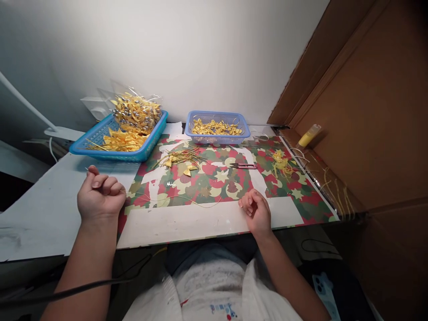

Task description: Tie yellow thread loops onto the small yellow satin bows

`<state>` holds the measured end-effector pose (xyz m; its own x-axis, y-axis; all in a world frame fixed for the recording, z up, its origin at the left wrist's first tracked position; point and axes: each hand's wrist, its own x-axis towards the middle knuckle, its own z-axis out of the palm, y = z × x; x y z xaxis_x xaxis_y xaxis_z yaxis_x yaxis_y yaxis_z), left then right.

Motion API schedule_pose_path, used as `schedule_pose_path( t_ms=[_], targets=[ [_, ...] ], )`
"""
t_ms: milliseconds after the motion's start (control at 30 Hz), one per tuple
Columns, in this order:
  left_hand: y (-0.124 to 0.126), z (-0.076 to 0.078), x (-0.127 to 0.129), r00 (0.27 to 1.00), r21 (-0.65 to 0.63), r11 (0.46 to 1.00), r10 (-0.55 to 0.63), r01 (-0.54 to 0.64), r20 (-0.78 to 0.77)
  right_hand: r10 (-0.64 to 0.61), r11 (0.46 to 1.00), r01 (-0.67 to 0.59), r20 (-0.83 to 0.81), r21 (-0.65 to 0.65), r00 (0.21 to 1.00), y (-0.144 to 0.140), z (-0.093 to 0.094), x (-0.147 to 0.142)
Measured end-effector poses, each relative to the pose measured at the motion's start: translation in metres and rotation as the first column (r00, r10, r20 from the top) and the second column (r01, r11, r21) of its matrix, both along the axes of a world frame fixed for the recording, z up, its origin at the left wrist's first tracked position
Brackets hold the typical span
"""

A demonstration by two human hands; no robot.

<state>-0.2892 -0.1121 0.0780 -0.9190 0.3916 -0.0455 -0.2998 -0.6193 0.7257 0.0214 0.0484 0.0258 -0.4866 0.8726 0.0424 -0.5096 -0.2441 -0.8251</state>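
Observation:
My left hand (pixel 102 194) is closed, raised over the left side of the table. Between thumb and forefinger a thin pale tip sticks out, which looks like a needle (pixel 87 169). A fine yellow thread (pixel 192 200) trails from this hand to the right across the board. My right hand (pixel 258 214) is curled shut at the board's front edge; whatever its fingertips pinch is hidden. Ahead, a yellow bow (pixel 190 170) lies by a pile of gold wire strips (pixel 185 156). Pink-handled thread snips (pixel 244 166) rest farther right.
A blue basket (pixel 142 154) holds yellow bows and a clear bag of bows (pixel 137 111). A lilac basket (pixel 217 139) with small bows stands against the wall. Yellow thread scraps (pixel 282 165), a yellow-filled tube (pixel 308 136) and a cardboard wall (pixel 361 111) are on the right.

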Motion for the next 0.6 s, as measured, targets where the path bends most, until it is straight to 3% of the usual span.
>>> schedule_pose_path(
  t_ms=[133, 233, 300, 367, 400, 467, 533, 600],
  targets=[
    [0.004, -0.005, 0.010, 0.957, -0.132, 0.991, -0.024, -0.015, -0.291, 0.002, 1.000, -0.002, 0.013, -0.007, 1.000, -0.001, 0.000, 0.000],
    [0.012, -0.009, 0.024, 0.824, -0.280, 0.960, -0.156, -0.003, -0.544, 0.008, 1.000, -0.008, 0.024, -0.009, 1.000, -0.001, -0.001, -0.001],
    [0.022, -0.008, 0.035, 0.651, -0.441, 0.897, -0.356, 0.037, -0.670, 0.014, 1.000, -0.014, 0.030, -0.009, 0.999, 0.000, -0.002, -0.001],
    [0.038, -0.005, 0.048, 0.386, -0.614, 0.789, -0.576, 0.032, -0.721, 0.020, 1.000, -0.020, 0.035, -0.008, 0.999, 0.000, -0.002, -0.002],
    [0.047, -0.003, 0.054, 0.237, -0.676, 0.736, -0.656, -0.005, -0.716, 0.022, 1.000, -0.022, 0.038, -0.008, 0.999, 0.000, -0.003, -0.002],
    [0.066, -0.003, 0.065, 0.036, -0.725, 0.683, -0.725, -0.081, -0.687, 0.022, 1.000, -0.022, 0.040, -0.009, 0.999, 0.000, -0.003, -0.002],
    [0.083, -0.008, 0.071, -0.085, -0.733, 0.663, -0.748, -0.153, -0.658, 0.022, 1.000, -0.022, 0.041, -0.008, 0.999, 0.000, -0.004, -0.002],
    [0.094, -0.015, 0.074, -0.152, -0.721, 0.653, -0.757, -0.234, -0.636, 0.023, 1.000, -0.023, 0.042, -0.004, 0.999, -0.001, -0.005, -0.001]
  ],
)
